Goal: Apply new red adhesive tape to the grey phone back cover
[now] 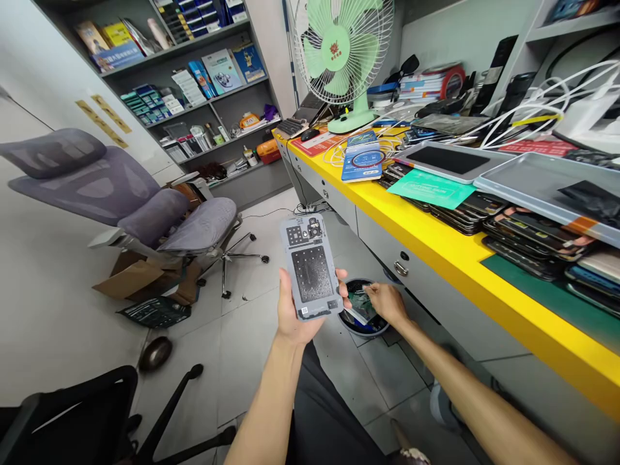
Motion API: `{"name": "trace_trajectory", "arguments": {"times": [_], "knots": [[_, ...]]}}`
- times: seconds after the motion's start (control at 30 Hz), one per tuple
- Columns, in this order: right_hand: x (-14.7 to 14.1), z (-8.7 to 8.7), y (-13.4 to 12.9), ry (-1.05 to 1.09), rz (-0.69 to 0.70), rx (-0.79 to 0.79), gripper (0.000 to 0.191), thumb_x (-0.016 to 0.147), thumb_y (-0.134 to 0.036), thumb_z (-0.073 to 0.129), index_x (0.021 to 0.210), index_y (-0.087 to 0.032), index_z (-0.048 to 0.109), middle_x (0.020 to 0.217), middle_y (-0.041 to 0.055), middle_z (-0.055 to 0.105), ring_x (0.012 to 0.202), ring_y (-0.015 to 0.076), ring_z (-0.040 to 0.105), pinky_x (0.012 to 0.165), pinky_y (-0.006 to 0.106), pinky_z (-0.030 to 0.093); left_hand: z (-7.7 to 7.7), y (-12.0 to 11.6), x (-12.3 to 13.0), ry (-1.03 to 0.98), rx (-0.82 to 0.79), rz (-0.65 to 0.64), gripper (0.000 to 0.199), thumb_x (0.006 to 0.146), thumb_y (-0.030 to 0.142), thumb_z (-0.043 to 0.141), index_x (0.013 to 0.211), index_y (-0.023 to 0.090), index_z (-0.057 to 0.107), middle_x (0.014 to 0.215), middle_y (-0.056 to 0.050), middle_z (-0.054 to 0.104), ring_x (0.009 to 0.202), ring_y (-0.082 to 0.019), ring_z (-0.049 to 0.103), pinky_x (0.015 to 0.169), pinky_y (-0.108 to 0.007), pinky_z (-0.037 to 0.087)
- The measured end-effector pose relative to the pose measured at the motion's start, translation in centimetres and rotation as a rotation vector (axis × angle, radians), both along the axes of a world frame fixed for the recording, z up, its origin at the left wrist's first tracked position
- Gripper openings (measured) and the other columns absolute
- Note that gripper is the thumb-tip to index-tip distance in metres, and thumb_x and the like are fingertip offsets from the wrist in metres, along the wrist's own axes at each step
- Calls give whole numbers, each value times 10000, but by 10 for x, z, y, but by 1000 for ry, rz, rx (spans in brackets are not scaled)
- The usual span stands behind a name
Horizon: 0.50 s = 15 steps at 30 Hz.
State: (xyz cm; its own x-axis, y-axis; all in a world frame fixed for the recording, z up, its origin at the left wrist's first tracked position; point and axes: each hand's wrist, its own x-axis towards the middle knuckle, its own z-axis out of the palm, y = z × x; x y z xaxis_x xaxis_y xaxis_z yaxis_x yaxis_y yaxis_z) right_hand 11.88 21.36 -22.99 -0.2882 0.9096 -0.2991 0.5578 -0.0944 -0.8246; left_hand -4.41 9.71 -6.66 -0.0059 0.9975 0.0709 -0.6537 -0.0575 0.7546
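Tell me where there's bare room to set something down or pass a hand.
Bare: the narrow yellow desk strip in front of the phone stacks; wider, the floor between the grey chair and the bin. Crowded: the desk's rear, with trays and fan.

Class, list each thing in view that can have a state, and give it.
Phone part: held, dark inner parts showing
Left hand: closed around phone part
Right hand: fingers bent, over bin
Bin: uncovered, things inside
Drawers: shut
Fan: upright; whether running, cannot tell
Cardboard box: open
Rightmost tray: uncovered, dark thing inside
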Motion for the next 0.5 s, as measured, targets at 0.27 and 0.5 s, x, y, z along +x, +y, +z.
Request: {"name": "trace_trajectory", "arguments": {"times": [0.27,0.5], "knots": [[11,95,-75,577,22,-193,461,1051,-583,551,1097,-142,678,849,21,685,586,110,611,499,235,511,0,6,14,-91,-30,86,662,1053,636,321,1157,137,743,1077,-153,736,866,-262,684,882,-462,551],[1,140,-102,783,-38,-184,539,764,-675,844,709,-173,653,527,-9,627,441,113,562,451,247,501,5,-3,28,-148,-48,45,737,1049,656,257,1118,119,757,1039,-139,718,890,-263,680,915,-456,553]]}}
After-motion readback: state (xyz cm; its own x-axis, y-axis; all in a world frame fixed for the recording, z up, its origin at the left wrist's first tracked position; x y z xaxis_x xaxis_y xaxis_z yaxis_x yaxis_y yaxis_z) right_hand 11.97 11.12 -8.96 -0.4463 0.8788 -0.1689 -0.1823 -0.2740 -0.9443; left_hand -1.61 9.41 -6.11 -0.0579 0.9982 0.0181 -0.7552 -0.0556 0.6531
